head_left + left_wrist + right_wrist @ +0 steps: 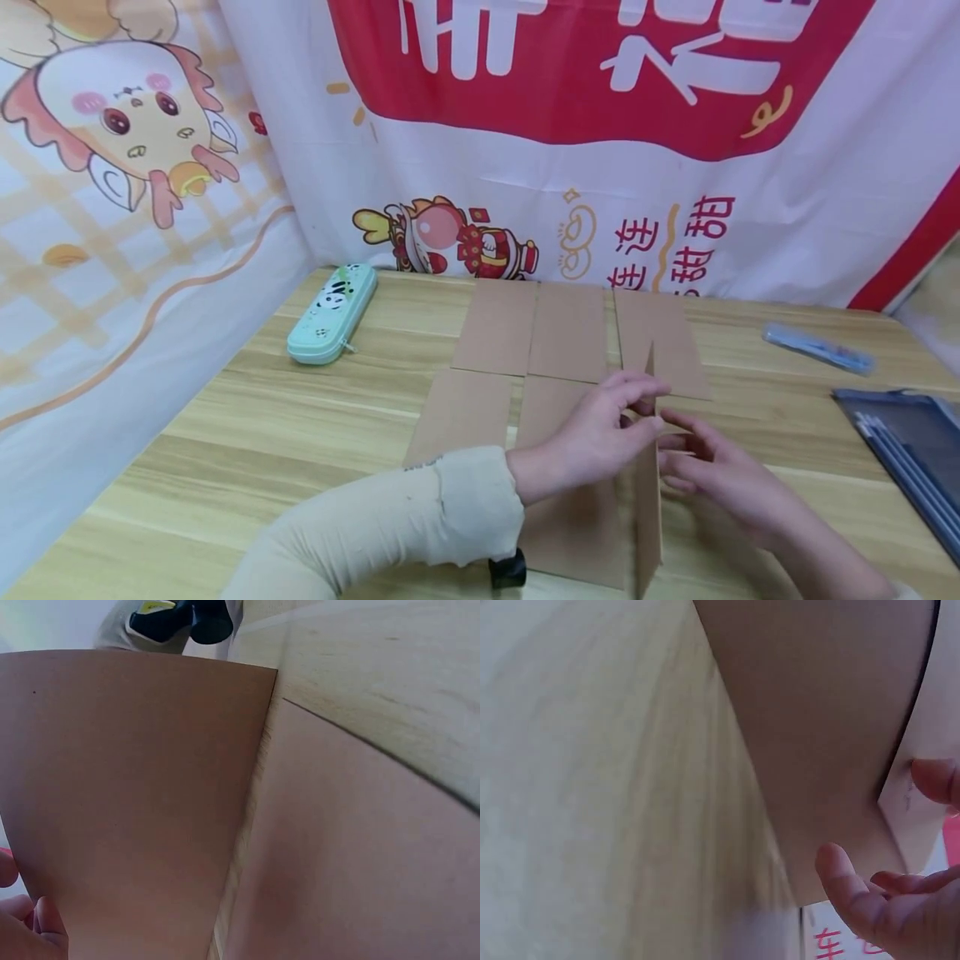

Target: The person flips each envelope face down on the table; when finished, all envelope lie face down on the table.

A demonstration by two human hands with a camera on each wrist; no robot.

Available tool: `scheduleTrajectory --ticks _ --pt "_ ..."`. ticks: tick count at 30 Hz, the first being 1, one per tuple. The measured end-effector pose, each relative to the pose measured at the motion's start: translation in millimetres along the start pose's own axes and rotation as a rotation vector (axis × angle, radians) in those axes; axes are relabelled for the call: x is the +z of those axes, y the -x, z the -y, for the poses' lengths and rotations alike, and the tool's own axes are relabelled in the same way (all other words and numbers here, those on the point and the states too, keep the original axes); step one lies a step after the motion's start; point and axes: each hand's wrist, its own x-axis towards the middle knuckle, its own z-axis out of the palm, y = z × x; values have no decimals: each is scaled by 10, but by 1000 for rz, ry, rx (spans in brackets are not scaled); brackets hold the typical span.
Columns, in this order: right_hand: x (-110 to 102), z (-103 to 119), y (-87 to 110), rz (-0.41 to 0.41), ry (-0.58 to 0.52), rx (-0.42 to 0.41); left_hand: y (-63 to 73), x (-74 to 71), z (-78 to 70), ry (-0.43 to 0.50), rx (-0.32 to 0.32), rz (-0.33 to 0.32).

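A thin brown cardboard sheet [649,508] stands almost on edge in front of me, seen nearly edge-on in the head view. My left hand [600,433] pinches it near its upper edge, thumb on the near side. On its right side my right hand [720,475] holds it with bent fingers, a pale corner poking out between them. The sheet's broad face [142,802] fills much of the left wrist view. In the right wrist view, fingers lie against a brown surface [817,735], and a lighter flap with faint marks [907,795] overlaps it.
Several flat brown sheets [491,325] lie in rows on the wooden table [240,450]. A mint pencil case [333,312] is at the back left. A blue-clear packet [817,347] and a dark pouch with pencils [911,467] lie right. Printed cloth [465,167] hangs behind.
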Motion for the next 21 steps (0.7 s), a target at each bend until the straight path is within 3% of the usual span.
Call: scheduleTrajectory --ticks 3,6,10,14,21 --pt "28 77 56 -128 130 -47 -2 3 0 -3 -4 -2" --pt "91 170 122 -308 253 -124 -1 -1 3 -8 -5 -5" --pt "225 267 202 -462 281 -236 8 -3 19 -22 4 -9" --pt "370 314 245 -479 213 -307 11 -5 40 -26 3 -17" --pt "510 292 253 -453 208 -261 23 -16 47 -11 -19 -14"
